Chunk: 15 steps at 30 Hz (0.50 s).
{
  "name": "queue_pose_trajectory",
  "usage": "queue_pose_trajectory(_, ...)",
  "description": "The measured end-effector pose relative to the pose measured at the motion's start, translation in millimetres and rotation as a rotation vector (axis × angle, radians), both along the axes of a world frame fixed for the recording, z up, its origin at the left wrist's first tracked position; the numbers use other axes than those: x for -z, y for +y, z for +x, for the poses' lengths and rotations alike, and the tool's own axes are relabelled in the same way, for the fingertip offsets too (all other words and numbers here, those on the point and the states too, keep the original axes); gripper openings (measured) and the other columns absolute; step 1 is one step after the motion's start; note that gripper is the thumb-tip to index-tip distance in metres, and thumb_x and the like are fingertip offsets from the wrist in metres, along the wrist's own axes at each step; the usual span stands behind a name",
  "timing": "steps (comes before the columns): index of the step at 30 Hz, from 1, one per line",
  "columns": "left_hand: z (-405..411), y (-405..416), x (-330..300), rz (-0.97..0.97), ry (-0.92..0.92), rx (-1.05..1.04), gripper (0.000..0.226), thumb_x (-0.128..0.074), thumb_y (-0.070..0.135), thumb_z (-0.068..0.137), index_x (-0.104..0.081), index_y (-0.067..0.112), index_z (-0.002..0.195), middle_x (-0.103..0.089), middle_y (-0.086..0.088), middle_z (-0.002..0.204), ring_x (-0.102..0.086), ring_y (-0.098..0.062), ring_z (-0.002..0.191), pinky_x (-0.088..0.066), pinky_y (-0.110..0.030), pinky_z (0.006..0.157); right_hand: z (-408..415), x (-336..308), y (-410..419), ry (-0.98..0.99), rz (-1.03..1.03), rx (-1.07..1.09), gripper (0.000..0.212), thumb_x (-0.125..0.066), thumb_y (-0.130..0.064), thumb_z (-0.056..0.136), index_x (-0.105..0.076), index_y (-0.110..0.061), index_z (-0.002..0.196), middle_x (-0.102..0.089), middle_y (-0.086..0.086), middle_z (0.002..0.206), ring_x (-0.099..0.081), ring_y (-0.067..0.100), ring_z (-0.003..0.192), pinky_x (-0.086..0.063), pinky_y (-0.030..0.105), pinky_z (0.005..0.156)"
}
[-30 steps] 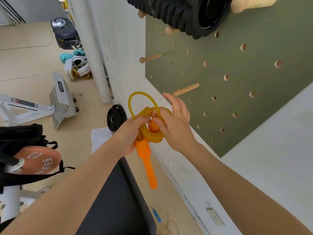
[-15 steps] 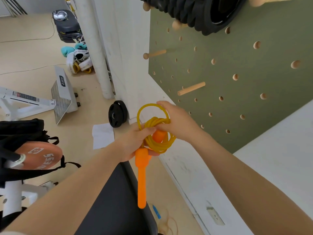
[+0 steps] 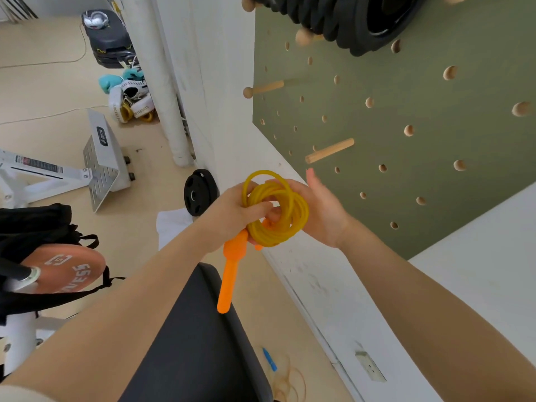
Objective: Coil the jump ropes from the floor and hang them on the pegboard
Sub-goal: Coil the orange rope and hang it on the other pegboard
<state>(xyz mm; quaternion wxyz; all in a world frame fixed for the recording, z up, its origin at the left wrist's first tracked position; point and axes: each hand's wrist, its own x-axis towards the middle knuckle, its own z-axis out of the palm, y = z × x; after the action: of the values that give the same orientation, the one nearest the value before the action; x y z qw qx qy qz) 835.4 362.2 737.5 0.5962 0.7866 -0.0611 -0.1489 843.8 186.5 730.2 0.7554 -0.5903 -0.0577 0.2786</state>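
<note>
Head view, landmark: the green pegboard [image 3: 406, 91] on the white wall; every place below is given from it.
Jump rope: the yellow jump rope [image 3: 275, 210] is wound into a tight coil and held in the air just below the pegboard's lower left edge, not yet on any peg.
Handle: one orange handle [image 3: 229, 280] hangs straight down from the coil, away from the pegboard, probably left free so its weight keeps the loops from springing apart.
Left hand: the left hand [image 3: 232, 213] grips the coil at its side with the fingers curled round the strands, which pins the loops together.
Right hand: the right hand [image 3: 316, 210] cups the far side of the coil, thumb and some fingers working into the centre while other fingers stick out straight towards the pegboard; it seems to be tidying the last turn.
Target peg: a plain wooden peg [image 3: 329, 150] juts out just above the right hand, the nearest free place to hang the coil.
Second rope: another jump rope with a blue handle [image 3: 269, 359] lies on the floor well below the pegboard, uncoiled.
</note>
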Motion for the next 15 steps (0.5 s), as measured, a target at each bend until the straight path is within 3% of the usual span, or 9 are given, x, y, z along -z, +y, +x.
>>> queue_pose_trajectory(3,1.9,-6.4,-1.7,-0.105,0.024,0.005,0.003,-0.059,0.021,0.089,-0.062,0.021,0.088,-0.068,0.006,0.066,-0.066,-0.012,0.064,-0.056,-0.027,0.060,2.9,3.7,7.3,0.047,0.008,0.054,0.071,-0.008,-0.060,0.092,-0.061,-0.014,0.106,-0.063,0.007,0.109,-0.059,0.022,0.102,-0.050,0.035,0.091)
queue_pose_trajectory(7,2.5,-14.0,-1.0,-0.186,0.066,-0.020,0.008,-0.057,0.020,0.091,-0.063,0.015,0.090,-0.067,0.003,0.061,-0.064,-0.012,0.056,-0.055,-0.027,0.054,8.9,3.6,8.6,0.005,-0.079,0.214,0.069,-0.009,-0.061,0.090,-0.062,-0.019,0.077,-0.059,0.003,0.075,-0.055,0.012,0.071,-0.046,0.026,0.066)
queue_pose_trajectory(10,7.6,-14.4,-5.3,-0.295,0.106,-0.095,0.010,-0.055,0.017,0.092,-0.062,0.014,0.086,-0.064,0.003,0.053,-0.058,-0.010,0.048,-0.053,-0.026,0.049,11.4,19.9,-5.1,-0.050,-0.192,0.345,0.075,-0.009,-0.069,0.083,-0.061,-0.014,0.082,-0.049,-0.003,0.058,-0.044,0.011,0.051,-0.037,0.022,0.050)
queue_pose_trajectory(13,17.0,-10.5,-8.5,-0.264,0.067,-0.087,0.014,-0.052,0.014,0.093,-0.062,0.014,0.082,-0.062,0.005,0.050,-0.055,-0.007,0.047,-0.050,-0.019,0.051,8.7,36.1,-19.0,-0.091,-0.427,0.346,0.073,-0.008,-0.072,0.082,-0.061,-0.023,0.071,-0.041,0.004,0.063,-0.035,0.015,0.053,-0.031,0.025,0.052)
queue_pose_trajectory(15,24.2,-12.3,-9.8,-0.189,0.046,-0.016,0.013,-0.052,0.014,0.093,-0.062,0.013,0.083,-0.063,0.005,0.052,-0.055,-0.006,0.048,-0.049,-0.018,0.054,8.5,27.8,-19.6,-0.040,-0.406,0.220,0.083,-0.005,-0.074,0.076,-0.064,-0.017,0.087,-0.054,0.018,0.080,-0.047,0.024,0.066,-0.039,0.028,0.060)
